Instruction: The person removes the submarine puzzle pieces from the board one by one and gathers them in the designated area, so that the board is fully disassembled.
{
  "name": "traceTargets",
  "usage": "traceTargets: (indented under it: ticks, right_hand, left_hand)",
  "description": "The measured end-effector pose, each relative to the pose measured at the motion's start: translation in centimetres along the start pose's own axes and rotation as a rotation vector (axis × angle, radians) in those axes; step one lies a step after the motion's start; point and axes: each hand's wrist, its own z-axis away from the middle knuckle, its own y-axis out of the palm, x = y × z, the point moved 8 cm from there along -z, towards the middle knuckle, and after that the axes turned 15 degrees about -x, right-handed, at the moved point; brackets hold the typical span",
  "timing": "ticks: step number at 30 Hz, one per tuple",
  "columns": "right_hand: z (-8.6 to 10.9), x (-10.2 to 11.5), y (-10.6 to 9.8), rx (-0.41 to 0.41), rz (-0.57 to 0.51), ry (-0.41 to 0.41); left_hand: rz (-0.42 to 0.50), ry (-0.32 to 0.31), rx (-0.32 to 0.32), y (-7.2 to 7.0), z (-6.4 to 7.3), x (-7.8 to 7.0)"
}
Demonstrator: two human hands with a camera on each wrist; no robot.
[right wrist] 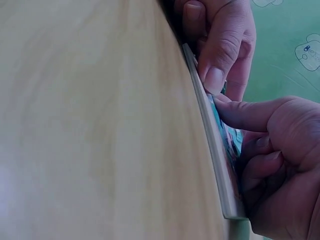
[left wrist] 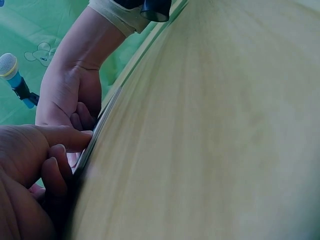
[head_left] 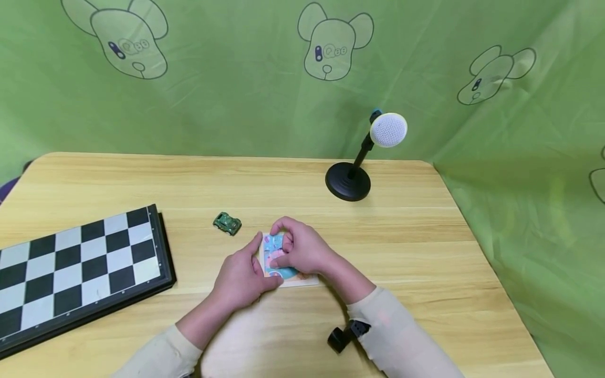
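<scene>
And here's the left hand [head_left: 242, 278], coming in low from the near side, thumb laid across the near edge of a small, flat, rectangular board with a blue-and-pink printed face [head_left: 289, 274], index finger stretched toward its far left corner: it has a hold on that left side. Across from it, the right hand [head_left: 304, 249] arches over the top, index finger bent, thumb down on the print, the other fingers tucked in; whether it pinches anything, I cannot tell. The board lies on the pale wood-grain table [head_left: 402, 252], between both hands.

Over to the right wrist view, and there's the board's pale, thick edge, side-on, both thumbs at its face! The left wrist view gives us the blue body of the white-mesh microphone [left wrist: 9, 67], while the head view shows its round black base. Only from the head: a dark green toy car [head_left: 227, 223] just beyond the left hand, and a black-and-white checkered board [head_left: 85, 268] further left.
</scene>
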Motion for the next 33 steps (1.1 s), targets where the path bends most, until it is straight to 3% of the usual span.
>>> traceTargets:
  ticks: [15, 27, 33]
  right_hand:
    - [0.06, -0.37, -0.16, -0.026, 0.017, 0.037]
    - [0.09, -0.32, -0.33, -0.05, 0.05, -0.012]
    - [-0.15, -0.37, -0.03, -0.016, 0.038, -0.016]
  left_hand:
    - [-0.014, -0.021, 0.011, 0.07, -0.02, 0.18]
    - [-0.019, -0.021, 0.002, 0.02, 0.02, 0.18]
    - [-0.011, -0.013, 0.002, 0.02, 0.03, 0.2]
